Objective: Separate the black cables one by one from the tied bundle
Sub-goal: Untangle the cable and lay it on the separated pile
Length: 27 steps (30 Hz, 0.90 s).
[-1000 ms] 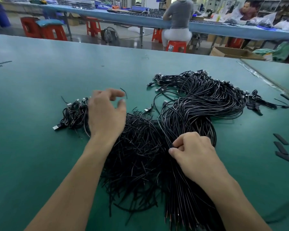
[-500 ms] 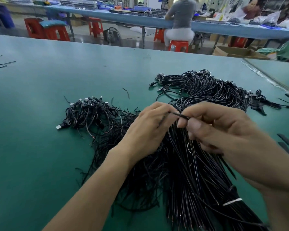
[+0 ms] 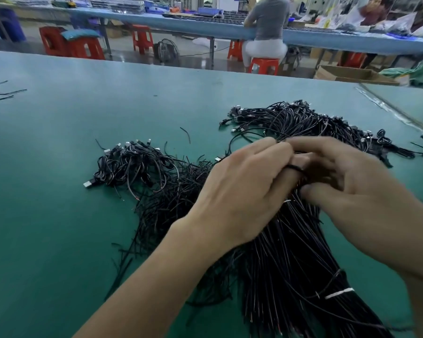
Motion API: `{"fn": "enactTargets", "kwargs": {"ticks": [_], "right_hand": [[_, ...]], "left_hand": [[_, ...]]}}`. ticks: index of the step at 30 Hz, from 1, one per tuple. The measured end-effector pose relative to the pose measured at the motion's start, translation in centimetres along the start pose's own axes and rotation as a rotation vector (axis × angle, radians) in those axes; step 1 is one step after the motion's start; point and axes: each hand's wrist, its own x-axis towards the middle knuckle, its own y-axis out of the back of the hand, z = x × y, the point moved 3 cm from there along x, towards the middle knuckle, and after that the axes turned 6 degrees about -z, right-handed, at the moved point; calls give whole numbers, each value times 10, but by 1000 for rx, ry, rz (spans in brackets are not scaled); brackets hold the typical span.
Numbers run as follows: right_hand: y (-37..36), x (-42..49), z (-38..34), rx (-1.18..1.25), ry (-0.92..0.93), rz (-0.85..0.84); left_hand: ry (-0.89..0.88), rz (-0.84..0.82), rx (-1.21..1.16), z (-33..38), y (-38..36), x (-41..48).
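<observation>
The one cardboard box (image 3: pixel 347 74) stands beyond the far edge of the green table (image 3: pixel 59 215), and what it holds cannot be seen. On the table lies one bundle (image 3: pixel 291 252) of black cables, bound near its close end by one white tie (image 3: pixel 338 293), with one loose heap (image 3: pixel 137 164) of freed cables just left of it. Two hands meet above the bundle's middle: the left hand (image 3: pixel 242 189) has its fingers curled, one cable (image 3: pixel 294 168) looped over a finger, while the right hand (image 3: pixel 357 191) is bent and too blurred to tell its hold.
</observation>
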Motion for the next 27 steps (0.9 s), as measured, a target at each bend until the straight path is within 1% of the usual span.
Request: {"fn": "enactTargets", "kwargs": {"ticks": [1, 2, 3, 6, 8, 9, 10, 12, 14, 15, 16, 17, 18, 19, 20, 21, 22, 23, 24, 26, 27], "right_hand": [[-4, -2, -6, 107, 57, -66], [-7, -3, -9, 159, 78, -109], [-9, -3, -9, 158, 76, -116], [-10, 1, 1, 44, 19, -35], [-6, 1, -3, 11, 75, 85], [-4, 0, -6, 54, 123, 141], [-2, -1, -9, 128, 186, 154], [-1, -2, -16, 344, 305, 89], [1, -2, -20, 525, 372, 25], [2, -1, -20, 597, 375, 2], [4, 1, -18, 662, 353, 1], [8, 3, -12, 708, 306, 37], [13, 4, -4, 714, 246, 116], [20, 4, 5, 647, 178, 228], [26, 3, 13, 505, 101, 338], [29, 2, 20, 312, 17, 401], [27, 3, 26, 128, -61, 388], [21, 3, 30, -20, -131, 308], [14, 5, 33, -116, -192, 202], [1, 6, 32, -176, -238, 44], [-2, 7, 28, -167, -221, 15]], "left_hand": [[20, -35, -8, -3, -1, -1], [30, -58, -20, -5, -1, -1], [42, -68, -32, -7, -1, -2], [125, -60, -83, -16, 0, -2], [150, -62, -133, -25, -1, -4], [159, -78, -153, -30, -3, -5], [172, -108, -162, -34, -5, -7], [236, -221, -126, -45, -16, -11], [324, -337, -80, -54, -28, -17], [348, -331, -76, -56, -30, -18], [367, -282, -89, -57, -30, -19], [393, -196, -127, -57, -26, -18], [424, -82, -190, -57, -20, -16], [438, 37, -256, -55, -12, -15], [413, 140, -300, -52, -4, -13], [352, 212, -313, -45, 3, -10], [269, 251, -302, -35, 8, -7], [182, 264, -279, -23, 12, -3], [98, 258, -244, -14, 13, -1], [-18, 235, -147, -3, 14, 0], [-30, 219, -86, -3, 14, -1]]}}
